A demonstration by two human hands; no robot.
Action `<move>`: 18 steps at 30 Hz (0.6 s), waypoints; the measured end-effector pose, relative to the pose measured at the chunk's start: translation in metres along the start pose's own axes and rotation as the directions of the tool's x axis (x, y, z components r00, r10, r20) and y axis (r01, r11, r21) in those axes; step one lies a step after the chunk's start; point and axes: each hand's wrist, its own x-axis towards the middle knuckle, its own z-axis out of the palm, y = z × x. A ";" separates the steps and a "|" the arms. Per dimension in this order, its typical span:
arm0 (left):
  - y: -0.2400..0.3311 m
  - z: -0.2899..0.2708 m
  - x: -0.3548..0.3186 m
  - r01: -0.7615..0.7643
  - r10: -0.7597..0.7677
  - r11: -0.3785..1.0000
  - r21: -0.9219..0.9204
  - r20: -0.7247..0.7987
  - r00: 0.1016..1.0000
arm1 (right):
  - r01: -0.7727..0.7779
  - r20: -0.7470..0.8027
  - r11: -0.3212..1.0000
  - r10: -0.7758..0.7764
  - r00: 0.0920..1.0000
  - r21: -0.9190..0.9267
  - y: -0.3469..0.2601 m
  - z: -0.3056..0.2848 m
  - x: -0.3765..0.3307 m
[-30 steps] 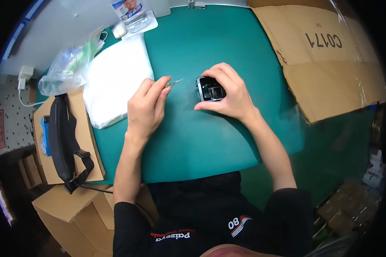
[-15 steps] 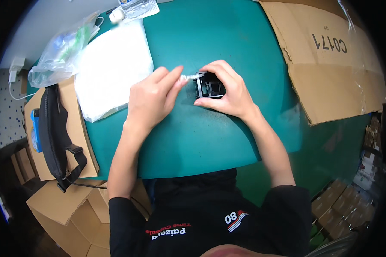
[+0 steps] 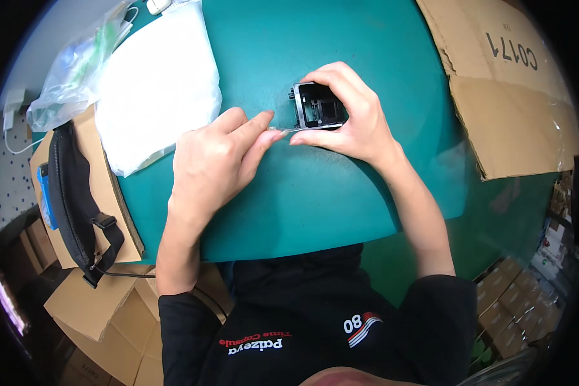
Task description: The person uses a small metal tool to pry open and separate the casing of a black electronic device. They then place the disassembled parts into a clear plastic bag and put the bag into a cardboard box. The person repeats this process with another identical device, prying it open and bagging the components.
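Observation:
My right hand (image 3: 360, 122) is closed around a small black box-shaped housing (image 3: 321, 110), its thumb on the near edge and its fingers over the far edge. The housing's open face shows a hollow, framed inside with a pale rim on its left side. My left hand (image 3: 215, 154) is closed in a pinch, thumb against forefinger, just left of the housing. Between its fingertips is a thin, clear, film-like strip (image 3: 288, 130), whose other end reaches the housing's near left corner. What the strip is exactly cannot be made out.
Both hands work above a green table mat (image 3: 289, 206). A white plastic package (image 3: 161, 90) and a clear bag (image 3: 77, 74) lie to the left, beside a black belt bag (image 3: 74, 199) on cardboard. A large cardboard box (image 3: 502, 90) stands at right; another open box (image 3: 109, 321) sits below left.
My left hand has moved down and slightly left; the pinched strip now meets the housing's near left corner instead of its far left one. The whole view has shifted a little.

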 end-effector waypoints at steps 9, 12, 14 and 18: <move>0.003 -0.003 0.002 0.019 -0.019 1.000 -0.013 0.019 1.000 | 0.006 -0.009 1.000 -0.006 1.000 -0.002 0.002 0.001 0.000; 0.004 -0.004 0.001 0.025 -0.025 1.000 -0.009 0.040 0.999 | 0.005 -0.008 1.000 -0.005 1.000 -0.012 0.003 0.001 -0.001; 0.003 -0.006 0.001 0.025 -0.022 0.999 -0.037 0.063 0.998 | 0.011 -0.008 1.000 -0.011 1.000 -0.017 0.002 0.000 0.000; 0.004 -0.006 0.002 0.040 -0.035 0.995 -0.091 0.058 0.998 | 0.026 -0.018 1.000 -0.026 1.000 -0.008 0.004 0.001 0.000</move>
